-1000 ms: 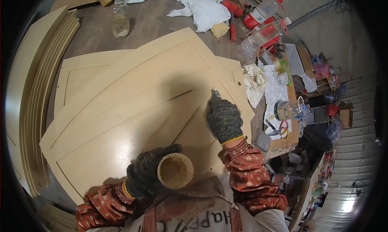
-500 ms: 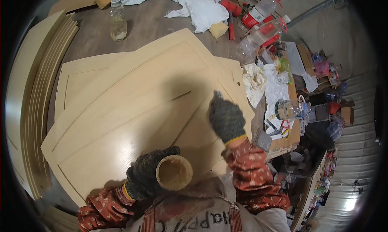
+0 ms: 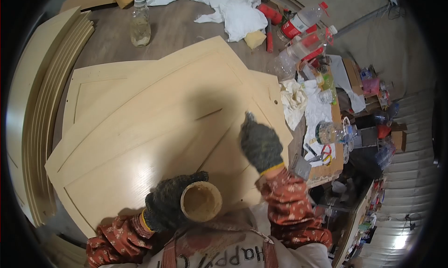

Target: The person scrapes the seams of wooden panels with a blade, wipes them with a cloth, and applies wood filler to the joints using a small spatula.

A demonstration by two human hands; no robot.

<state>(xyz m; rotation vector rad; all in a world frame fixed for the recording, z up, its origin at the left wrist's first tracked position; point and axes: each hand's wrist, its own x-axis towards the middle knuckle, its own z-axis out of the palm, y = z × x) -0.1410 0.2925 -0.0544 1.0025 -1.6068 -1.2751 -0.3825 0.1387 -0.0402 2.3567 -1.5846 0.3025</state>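
Observation:
My left hand (image 3: 168, 200), in a dark knit glove with a yellow cuff, grips a round, open-topped cup (image 3: 201, 201) near my apron. Inside the cup is a brownish coating or residue. My right hand (image 3: 261, 144), gloved alike, is over the right part of a cream door panel (image 3: 154, 118). Its fingers are curled, with a pale tip at the far end; whatever they hold is too small to make out. Grooves run across this panel, and a dark slit shows near its middle. Beneath lies a second cream panel (image 3: 93, 83), turned at an angle.
Several curved panels (image 3: 51, 104) stand stacked at the left. A glass jar (image 3: 140, 25), white cloths (image 3: 240, 16) and a yellow sponge (image 3: 254, 39) lie on the far tabletop. Plastic bottles (image 3: 298, 23), crumpled paper (image 3: 293, 100) and scissors (image 3: 322, 155) crowd the right side.
My right hand has shifted slightly nearer to me along the panel. My left hand keeps the cup in about the same place. The whole view has turned a little.

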